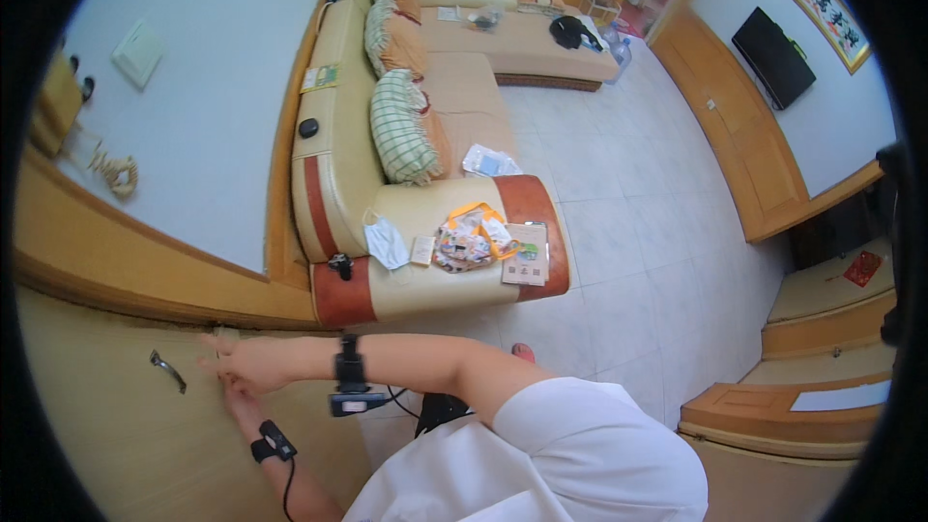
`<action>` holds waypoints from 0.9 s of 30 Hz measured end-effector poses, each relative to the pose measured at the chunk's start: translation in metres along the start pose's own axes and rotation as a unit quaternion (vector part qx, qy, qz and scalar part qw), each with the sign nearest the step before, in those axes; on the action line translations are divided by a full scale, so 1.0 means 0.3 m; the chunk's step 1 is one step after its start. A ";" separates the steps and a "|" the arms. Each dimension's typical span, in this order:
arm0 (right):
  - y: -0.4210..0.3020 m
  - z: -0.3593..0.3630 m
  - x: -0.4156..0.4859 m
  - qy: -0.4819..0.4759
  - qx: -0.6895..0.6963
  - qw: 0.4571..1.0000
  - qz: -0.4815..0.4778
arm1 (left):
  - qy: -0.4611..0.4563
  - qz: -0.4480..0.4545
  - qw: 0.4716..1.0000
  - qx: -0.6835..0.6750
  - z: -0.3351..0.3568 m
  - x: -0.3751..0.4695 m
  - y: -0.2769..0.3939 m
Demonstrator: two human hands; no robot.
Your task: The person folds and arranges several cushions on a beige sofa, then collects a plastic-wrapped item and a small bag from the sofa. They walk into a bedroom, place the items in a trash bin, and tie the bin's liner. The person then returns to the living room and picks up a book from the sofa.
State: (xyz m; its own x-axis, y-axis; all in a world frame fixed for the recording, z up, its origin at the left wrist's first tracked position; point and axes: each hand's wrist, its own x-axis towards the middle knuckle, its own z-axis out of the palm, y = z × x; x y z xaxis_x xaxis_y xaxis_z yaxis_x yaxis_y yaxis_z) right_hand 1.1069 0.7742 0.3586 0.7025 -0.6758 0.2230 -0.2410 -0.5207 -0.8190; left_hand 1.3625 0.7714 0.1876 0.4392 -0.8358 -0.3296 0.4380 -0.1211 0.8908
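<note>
My right hand (pixel 255 364) reaches across to a pale wooden door panel (pixel 145 442), close to its upper edge under the wooden trim (pixel 167 283). Its fingers are blurred and point left. Just below it, my left hand (pixel 241 397) is close against or touching it, partly covered by the right hand. Whether either holds something small cannot be made out. A curved metal handle (pixel 168 372) sits on the panel, left of both hands. A small pale piece (pixel 226 333) shows at the panel's edge above my right hand. Both wrists wear black straps with small devices.
A cream leather sofa (pixel 406 293) stands beyond my arm, its armrest bearing a face mask (pixel 387 241), a small box (pixel 423 250), a patterned bag (pixel 467 243) and a cardboard sheet (pixel 525 254). Tiled floor (pixel 616 246) runs to the right, towards wooden cabinets (pixel 783 406).
</note>
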 end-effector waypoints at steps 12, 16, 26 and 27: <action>0.109 -0.350 -2.098 0.429 0.035 0.745 0.510 | -0.100 -0.018 0.983 0.155 0.016 -0.420 -0.724; -0.001 -0.342 -2.597 0.537 0.014 0.662 0.523 | -0.055 -0.319 0.917 0.234 0.442 -0.755 -1.010; 0.125 -0.654 -2.878 0.530 0.140 0.674 0.496 | -0.191 -0.188 0.906 0.328 1.276 -1.076 -1.274; 0.156 -0.711 -2.898 0.528 0.170 0.680 0.478 | -0.170 -0.184 0.908 0.335 1.311 -1.086 -1.325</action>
State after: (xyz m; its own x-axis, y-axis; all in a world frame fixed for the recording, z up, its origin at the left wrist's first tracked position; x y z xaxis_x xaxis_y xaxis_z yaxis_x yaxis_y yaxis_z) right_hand 0.3421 1.2262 0.2391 -0.5842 -0.7119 -0.3897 0.0454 0.4507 -0.8915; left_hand 0.7370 0.8812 0.0640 0.0426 -0.7755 -0.6299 -0.1187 -0.6299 0.7676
